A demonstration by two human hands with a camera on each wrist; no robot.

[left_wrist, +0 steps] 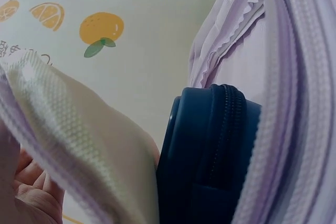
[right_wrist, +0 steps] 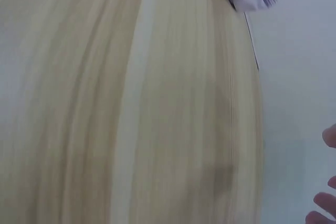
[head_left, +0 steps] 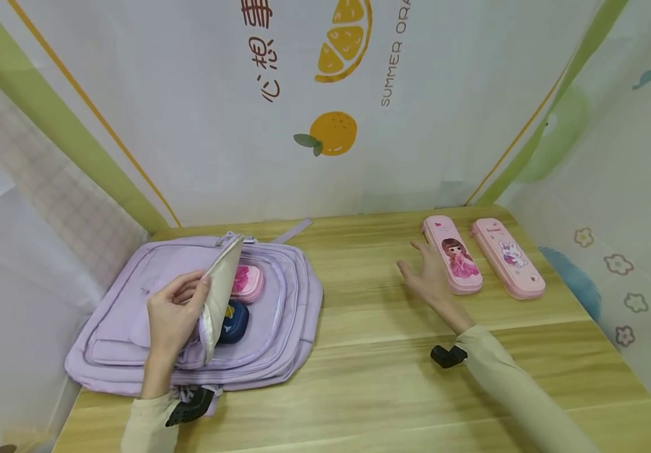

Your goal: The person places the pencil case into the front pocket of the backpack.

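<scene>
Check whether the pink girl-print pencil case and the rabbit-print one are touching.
Apart: the head view shows wooden tabletop between girl-print pencil case and rabbit-print pencil case.

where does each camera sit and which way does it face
Head: on the head, facing forward and down at the backpack; left hand and right hand show.
Left wrist: at that wrist, facing the dark blue case; left hand partly shows.
Right wrist: at that wrist, facing the tabletop; right fingertips show.
Head and left wrist share the case.
</scene>
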